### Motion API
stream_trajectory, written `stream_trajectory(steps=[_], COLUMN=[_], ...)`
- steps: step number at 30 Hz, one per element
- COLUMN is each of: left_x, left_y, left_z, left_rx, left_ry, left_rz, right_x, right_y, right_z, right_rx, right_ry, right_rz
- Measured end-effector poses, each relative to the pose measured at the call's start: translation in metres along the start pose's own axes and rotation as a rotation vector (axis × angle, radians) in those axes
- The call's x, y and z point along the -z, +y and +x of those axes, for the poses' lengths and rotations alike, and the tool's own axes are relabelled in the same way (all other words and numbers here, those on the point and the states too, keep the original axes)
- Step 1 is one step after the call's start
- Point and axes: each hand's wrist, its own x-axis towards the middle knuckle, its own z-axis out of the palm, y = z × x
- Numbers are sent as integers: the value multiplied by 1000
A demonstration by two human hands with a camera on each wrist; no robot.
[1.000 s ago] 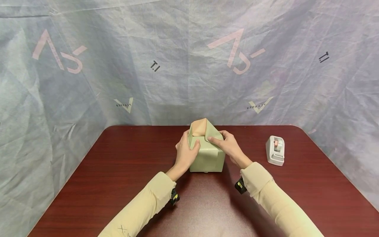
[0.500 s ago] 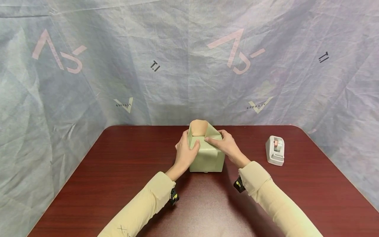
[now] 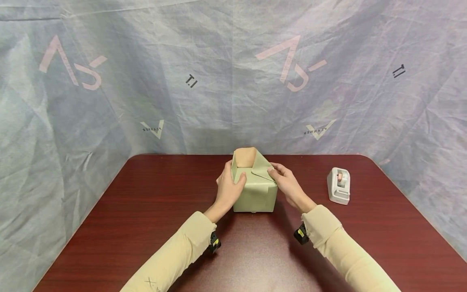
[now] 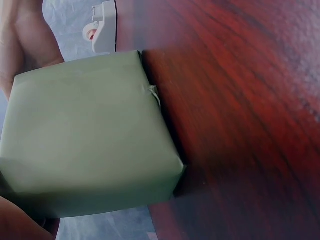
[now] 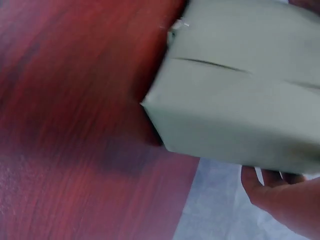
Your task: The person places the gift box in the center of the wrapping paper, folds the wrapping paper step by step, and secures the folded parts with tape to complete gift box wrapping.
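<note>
A box (image 3: 254, 198) wrapped in pale green paper stands on the table, its paper loose at the top. Behind the top rises a raised flap (image 3: 245, 157) showing its peach inner side. From the right, a slanted fold (image 3: 261, 167) of paper lies partly over the top. My left hand (image 3: 228, 187) grips the box's left side, thumb on top. On the right side my right hand (image 3: 290, 186) holds the box, its thumb at the fold's right edge; the right wrist view shows its fingers (image 5: 267, 177) bent along the side. The left wrist view shows a plain paper face (image 4: 85, 130).
A white tape dispenser (image 3: 339, 185) with a small roll stands to the right on the dark red table (image 3: 153, 194). Grey printed cloth (image 3: 233, 81) hangs close behind the table and along both sides.
My right thumb first slid left along the paper fold, then drew back right to the box's edge. The raised flap opened wider. My left hand and the box stayed put.
</note>
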Motion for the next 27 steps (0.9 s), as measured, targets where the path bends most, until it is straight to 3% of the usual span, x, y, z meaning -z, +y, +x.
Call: stream_trajectory(steps=[6,10,14,17,24,27], left_x=[1,1,0,-2,3,6], left_y=[1,2,3,5,15,18], left_z=[-2,-2,-2,-1,2,2], left_rx=[29,82,83,55,-5,-20], left_ry=[-9,-21,-39,-67,-162,-216], left_rz=[-9,-37,-19,52,334,392], right_x=[-1,0,-1,-2,-3,-4], right_y=[0,-1,-2,-2,-1,-1], right_z=[-3,-4,-5,-6,-7,-8], right_rx=[14,8,14,28,53,61], right_ry=[21,24,29,32,63,83], right_rz=[-20,-44,-75,-94,-112,-117])
